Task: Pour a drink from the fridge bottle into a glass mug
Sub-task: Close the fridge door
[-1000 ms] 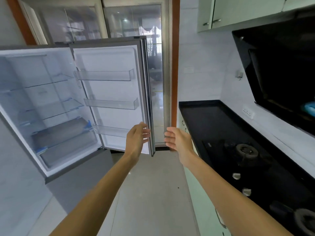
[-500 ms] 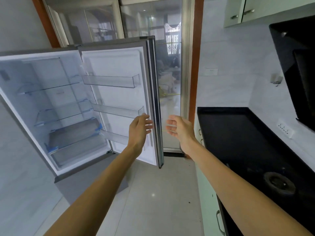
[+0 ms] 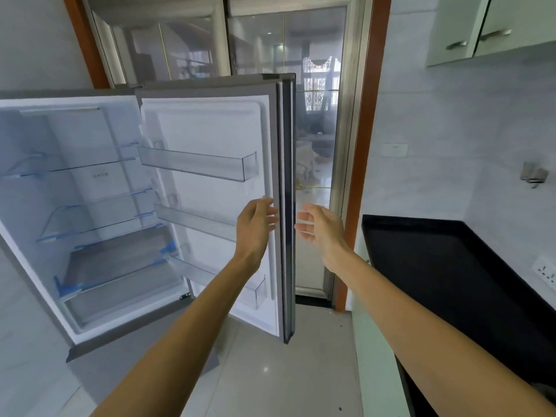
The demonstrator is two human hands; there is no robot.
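Either side of fridge door (image 3: 210,206) edge: left hand (image 3: 255,224), right hand (image 3: 322,227) outstretched, fingers released.

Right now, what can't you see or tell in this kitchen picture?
- Fridge door, head view: the left hand covers part of the middle door shelf; whether either hand touches the door's edge is unclear.
- Countertop: cut off by the right edge.
- Bottle and mug: none in view.
- Fridge drawer: too hazy to see inside.
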